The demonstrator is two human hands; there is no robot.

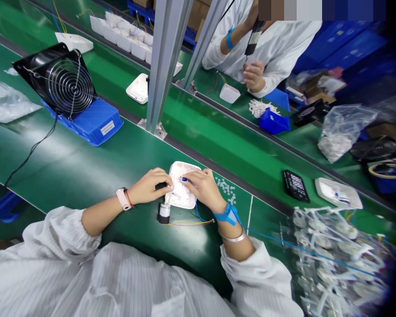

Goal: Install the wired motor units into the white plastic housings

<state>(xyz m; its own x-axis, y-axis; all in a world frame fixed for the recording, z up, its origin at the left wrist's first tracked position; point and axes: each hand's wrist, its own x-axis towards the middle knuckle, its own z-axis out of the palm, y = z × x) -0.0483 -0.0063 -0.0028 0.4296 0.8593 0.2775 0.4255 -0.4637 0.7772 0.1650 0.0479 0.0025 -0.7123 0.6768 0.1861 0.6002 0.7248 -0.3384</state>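
In front of me a white plastic housing (pixel 185 200) lies with its hollow side up. My left hand (pixel 153 186) is at its left edge, thumb and fingers drawn together; whatever they pinch is too small to make out. Over the right side of the housing, my right hand (pixel 203 187) has its fingers closed by a small blue part (pixel 184 179), which seems to be at the fingertips. A small white-and-black cylindrical motor (pixel 164 213) stands just below the left hand, with thin wires (pixel 191 223) running right. Several small white rings (pixel 226 187) lie beside the right hand.
A black fan (pixel 74 86) rests on a blue bin (pixel 102 123) at left. A metal post (pixel 166 66) rises beyond. The green conveyor carries housings and a black panel (pixel 295 186). Bagged white parts (pixel 336 255) lie at right. A co-worker's hand (pixel 254 75) works across the line.
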